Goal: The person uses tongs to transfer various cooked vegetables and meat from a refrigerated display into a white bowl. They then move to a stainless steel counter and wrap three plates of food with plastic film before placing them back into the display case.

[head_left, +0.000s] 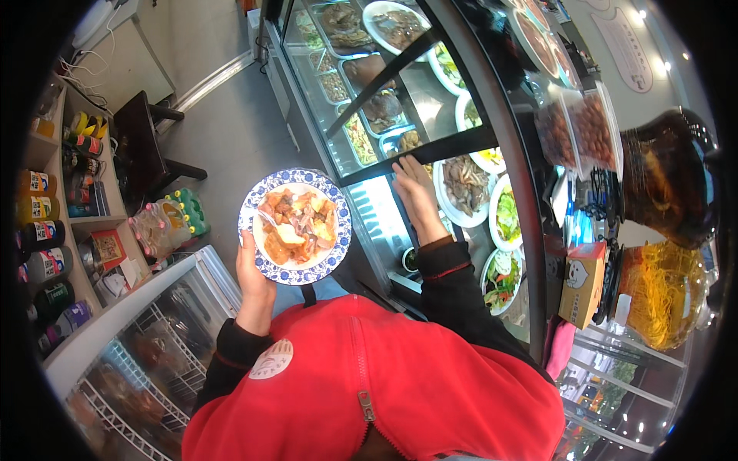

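My left hand [254, 286] grips the near left edge of a round plate [343, 224] with a blue-and-white patterned rim. Chopped, saucy meat pieces and paler chunks, a mixed dish [296, 247], fill its middle. Something shiny, perhaps a spoon, lies at the food's left side; it is too small to be sure. To the right, my right hand [417, 198] is stretched out, fingers straight, against the dark-framed sliding glass door [461, 146] of a display case. Its fingertips rest at the frame's edge. Just behind the glass near that hand lies a white oval dish of greyish meat [465, 188].
Inside the case are several metal trays [357, 138] and a plate of greens [506, 215]. Jars [667, 177] and a carton [582, 284] stand on its top. At left are a bottle shelf [65, 223], a dark stool [146, 146] and a glass-topped freezer [154, 346].
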`<state>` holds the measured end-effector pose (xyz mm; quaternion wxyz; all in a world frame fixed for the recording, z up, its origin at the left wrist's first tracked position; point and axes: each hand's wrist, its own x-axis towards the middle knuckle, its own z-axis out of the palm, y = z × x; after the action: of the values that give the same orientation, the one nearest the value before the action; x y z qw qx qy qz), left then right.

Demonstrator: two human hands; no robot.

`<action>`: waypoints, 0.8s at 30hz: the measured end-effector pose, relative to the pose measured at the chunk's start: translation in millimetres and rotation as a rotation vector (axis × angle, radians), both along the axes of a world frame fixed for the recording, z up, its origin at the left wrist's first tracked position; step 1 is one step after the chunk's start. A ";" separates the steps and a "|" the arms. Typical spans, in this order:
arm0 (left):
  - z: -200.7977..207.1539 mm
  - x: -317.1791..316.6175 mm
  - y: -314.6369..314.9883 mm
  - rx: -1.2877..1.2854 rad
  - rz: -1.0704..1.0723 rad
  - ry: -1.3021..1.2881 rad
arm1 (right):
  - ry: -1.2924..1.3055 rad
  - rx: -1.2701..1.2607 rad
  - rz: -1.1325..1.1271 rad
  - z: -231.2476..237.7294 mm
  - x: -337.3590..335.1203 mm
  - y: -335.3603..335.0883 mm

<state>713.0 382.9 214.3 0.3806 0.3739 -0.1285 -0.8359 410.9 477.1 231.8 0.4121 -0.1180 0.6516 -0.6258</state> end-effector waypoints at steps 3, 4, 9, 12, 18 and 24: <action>-3.7 2.3 -24.1 0.013 -0.005 0.006 | 0.015 0.000 -0.004 -2.9 -6.7 -37.2; -4.8 2.5 -32.5 0.001 -0.002 0.043 | 0.009 0.009 -0.013 -2.9 -7.8 -47.7; -9.5 5.7 -73.6 0.030 -0.011 0.008 | -0.021 -0.047 -0.033 -2.4 -13.8 -89.2; -12.2 3.7 -95.5 0.014 -0.028 0.014 | 0.005 -0.048 -0.048 -6.0 -21.7 -106.5; -16.5 -1.2 -129.0 0.014 -0.049 0.053 | -0.040 0.037 -0.312 -11.7 -50.9 -114.1; -28.1 -3.9 -140.5 0.039 -0.086 0.053 | -0.172 -0.063 -0.665 -20.7 -70.8 -92.9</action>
<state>709.1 242.4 186.2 0.3402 0.3530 -0.1178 -0.8636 340.1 384.2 211.1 0.2352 0.1415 0.5978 -0.7532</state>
